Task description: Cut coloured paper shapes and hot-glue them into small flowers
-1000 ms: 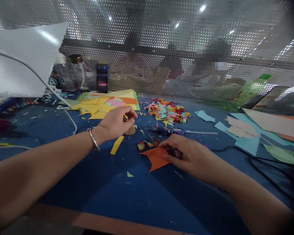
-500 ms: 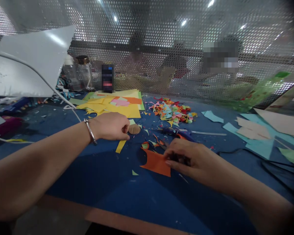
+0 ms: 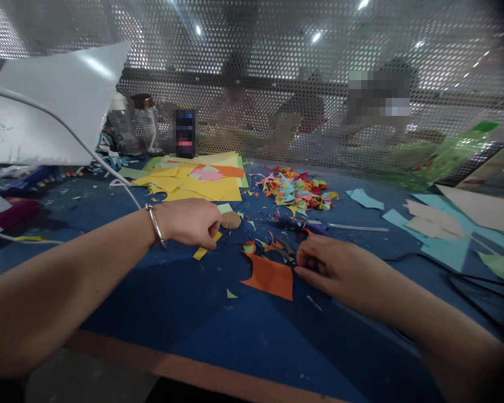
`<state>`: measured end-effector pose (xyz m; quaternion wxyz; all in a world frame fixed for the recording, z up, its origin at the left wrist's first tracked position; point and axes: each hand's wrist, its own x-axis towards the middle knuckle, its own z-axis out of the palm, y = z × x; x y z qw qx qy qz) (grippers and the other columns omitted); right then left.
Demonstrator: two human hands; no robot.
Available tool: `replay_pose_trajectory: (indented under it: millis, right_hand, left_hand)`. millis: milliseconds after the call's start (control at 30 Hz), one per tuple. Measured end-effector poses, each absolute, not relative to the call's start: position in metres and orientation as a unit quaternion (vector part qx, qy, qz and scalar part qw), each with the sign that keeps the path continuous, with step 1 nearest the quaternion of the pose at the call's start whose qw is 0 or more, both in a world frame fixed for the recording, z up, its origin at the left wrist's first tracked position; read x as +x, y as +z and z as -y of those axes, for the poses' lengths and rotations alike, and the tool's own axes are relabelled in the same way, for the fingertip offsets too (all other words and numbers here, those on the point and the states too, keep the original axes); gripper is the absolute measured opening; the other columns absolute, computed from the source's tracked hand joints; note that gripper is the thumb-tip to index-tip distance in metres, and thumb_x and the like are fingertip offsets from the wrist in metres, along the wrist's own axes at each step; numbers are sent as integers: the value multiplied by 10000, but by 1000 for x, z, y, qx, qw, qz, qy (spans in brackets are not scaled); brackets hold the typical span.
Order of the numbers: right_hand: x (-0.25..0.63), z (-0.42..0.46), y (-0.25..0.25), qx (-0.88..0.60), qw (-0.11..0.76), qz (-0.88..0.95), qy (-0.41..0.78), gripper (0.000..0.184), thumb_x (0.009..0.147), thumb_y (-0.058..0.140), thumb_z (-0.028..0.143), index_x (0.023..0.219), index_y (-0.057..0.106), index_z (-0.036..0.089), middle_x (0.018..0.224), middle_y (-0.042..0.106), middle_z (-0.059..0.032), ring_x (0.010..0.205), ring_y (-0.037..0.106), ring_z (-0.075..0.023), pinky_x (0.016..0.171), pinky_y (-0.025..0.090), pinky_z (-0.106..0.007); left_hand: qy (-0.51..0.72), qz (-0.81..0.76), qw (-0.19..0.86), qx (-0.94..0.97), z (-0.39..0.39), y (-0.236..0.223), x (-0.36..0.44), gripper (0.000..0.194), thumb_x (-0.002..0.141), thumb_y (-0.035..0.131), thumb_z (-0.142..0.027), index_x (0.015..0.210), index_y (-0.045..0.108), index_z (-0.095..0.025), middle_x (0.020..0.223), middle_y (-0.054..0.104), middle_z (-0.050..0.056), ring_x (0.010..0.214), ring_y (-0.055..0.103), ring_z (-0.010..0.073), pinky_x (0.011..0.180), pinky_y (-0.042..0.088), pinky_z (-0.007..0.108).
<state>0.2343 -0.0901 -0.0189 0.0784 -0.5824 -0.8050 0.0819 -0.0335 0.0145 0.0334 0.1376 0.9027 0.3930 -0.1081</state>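
Note:
My left hand (image 3: 193,223), with a silver bangle at the wrist, has its fingers pinched down on a small yellow paper strip (image 3: 200,253). Just beyond those fingertips lies a round tan disc (image 3: 231,220). My right hand (image 3: 330,260) is curled closed at the handle end of a pair of scissors (image 3: 284,253). The dark blades point left over paper scraps, and the hand covers most of the handles. Between the hands an orange paper piece (image 3: 272,277) with curved cut edges lies flat, touched by neither hand.
Behind are stacked yellow sheets (image 3: 222,193) and a heap of coloured scraps (image 3: 298,190). A blue-handled tool (image 3: 306,224) lies beyond the scissors. Light blue paper (image 3: 447,254) and a black cable (image 3: 457,274) are at right, a white cable (image 3: 73,131) at left. A perforated screen (image 3: 260,33) stands behind.
My left hand has come slightly nearer and down onto the yellow strip, which has turned. My right hand has moved right, off the orange paper, to the scissors' handle end.

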Motion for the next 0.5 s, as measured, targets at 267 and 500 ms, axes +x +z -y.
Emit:
replay_pose_trajectory:
  millis: [267,500]
  right_hand:
    - [234,88,-15,-601,141,783,83,127,823,522,242,701,556,224,663,621,-15,547,548,-147,514,363,-273]
    - [233,86,-12,-604,168,772,110,143,826,513,271,694,542,227,600,590,10,507,539,-142,490,353,-263]
  left_hand:
    - [-86,-408,95,904,-8,35,-32,75,679,640,-248,727,646,-190,676,658,36,578,497,148,542,246,291]
    - [-66,-424,119,895,-5,32,-34,225,727,705,-395,683,639,-184,636,635,36,561,488,147,546,250,295]
